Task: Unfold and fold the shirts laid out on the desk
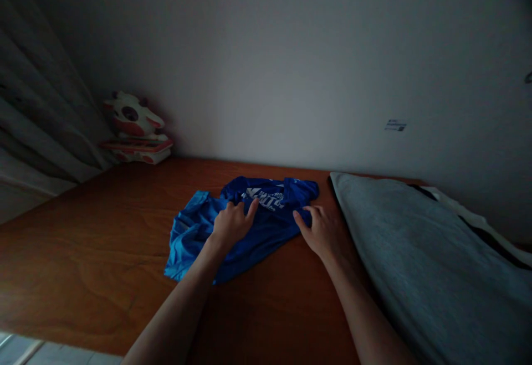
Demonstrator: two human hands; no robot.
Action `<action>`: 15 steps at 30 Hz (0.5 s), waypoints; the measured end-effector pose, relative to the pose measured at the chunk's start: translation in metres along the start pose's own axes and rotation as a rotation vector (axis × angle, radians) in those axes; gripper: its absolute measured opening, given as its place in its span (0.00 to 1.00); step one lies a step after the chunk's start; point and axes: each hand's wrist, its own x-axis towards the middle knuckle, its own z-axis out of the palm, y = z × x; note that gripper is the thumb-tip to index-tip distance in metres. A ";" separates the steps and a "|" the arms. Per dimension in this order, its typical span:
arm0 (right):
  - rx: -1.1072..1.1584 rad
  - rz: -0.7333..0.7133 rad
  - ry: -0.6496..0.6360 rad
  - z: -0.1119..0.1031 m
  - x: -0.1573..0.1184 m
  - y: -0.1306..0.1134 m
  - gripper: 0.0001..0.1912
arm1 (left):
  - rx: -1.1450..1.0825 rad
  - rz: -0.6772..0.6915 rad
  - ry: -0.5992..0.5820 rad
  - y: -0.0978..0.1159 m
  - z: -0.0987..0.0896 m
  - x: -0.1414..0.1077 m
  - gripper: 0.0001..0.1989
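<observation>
A blue garment [253, 237], apparently a jersey, lies rumpled on the brown wooden table, with white lettering near its far side. Its left part is a lighter blue and bunched in folds. My left hand [233, 224] rests on the middle of the cloth, thumb held apart from the fingers, the fingertips partly hidden. At the garment's right edge is my right hand [322, 232], its thumb and forefinger apart with blue cloth showing between them. I see no firm grip in either hand.
A grey padded cloth item [419, 254] covers the right side of the wooden table [103, 243]. A cow-shaped toy [135, 127] stands at the back left beside a pale curtain [37, 104]. A white wall [270, 66] with a small label [395, 126] rises behind.
</observation>
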 end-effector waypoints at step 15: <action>-0.035 0.009 0.082 -0.007 0.012 0.034 0.13 | 0.164 -0.028 -0.066 0.001 -0.005 -0.001 0.28</action>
